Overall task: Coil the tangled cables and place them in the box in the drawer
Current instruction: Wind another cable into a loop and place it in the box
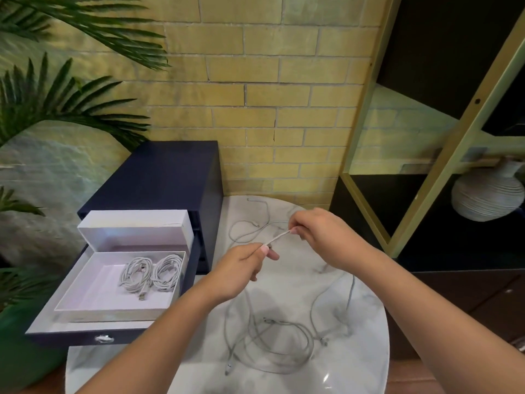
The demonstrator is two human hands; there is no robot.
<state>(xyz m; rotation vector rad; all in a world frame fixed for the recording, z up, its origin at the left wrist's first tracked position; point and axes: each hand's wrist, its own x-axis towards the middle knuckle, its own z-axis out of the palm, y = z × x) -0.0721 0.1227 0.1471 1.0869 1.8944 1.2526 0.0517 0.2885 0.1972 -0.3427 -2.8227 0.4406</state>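
Note:
A grey cable point(277, 238) is stretched taut between my two hands above the round marble table point(366, 351). My left hand point(241, 268) pinches its lower end and my right hand point(318, 234) pinches the upper end. More grey cables lie loose and tangled point(272, 339) on the table below, and another strand point(250, 223) curls at the far side. To the left, the open drawer point(56, 325) of a dark blue cabinet holds a white box point(85, 291). Two coiled cables point(153, 273) lie in the box.
The box's lid point(133, 228) stands up behind it. The dark blue cabinet point(159, 177) backs onto a yellow brick wall. A potted palm point(42, 103) fills the left side. At the right stands a dark shelf unit with a ribbed grey vase point(485, 194).

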